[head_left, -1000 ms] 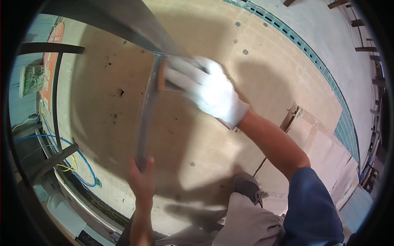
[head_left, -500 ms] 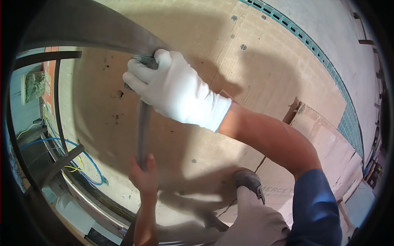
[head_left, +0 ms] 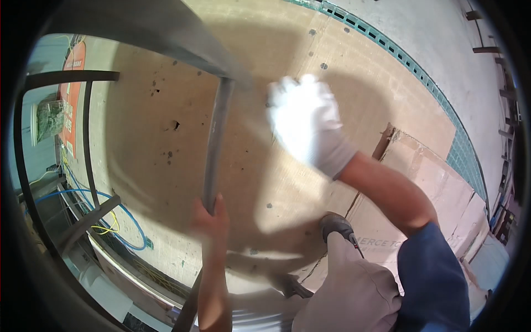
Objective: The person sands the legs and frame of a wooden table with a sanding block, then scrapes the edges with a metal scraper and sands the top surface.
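The bare left hand (head_left: 211,218) is low, left of centre, fingers curled closed, thumb pointing up; its bare forearm (head_left: 214,288) stands almost upright. Farther forward and right, the white-gloved right hand (head_left: 310,124) is blurred, palm hidden, its bare arm (head_left: 390,188) slanting from a dark-blue fabric sleeve (head_left: 434,276).

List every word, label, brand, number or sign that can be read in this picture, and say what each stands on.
Flattened pale-brown cardboard: a line of dark capitals, partly legible; wording not copied here.
Upright orange-red panel: pale lettering, too small and blurred to read.
Straight grey metal bar in the bare left hand: faint marks, too small to tell whether they are writing.
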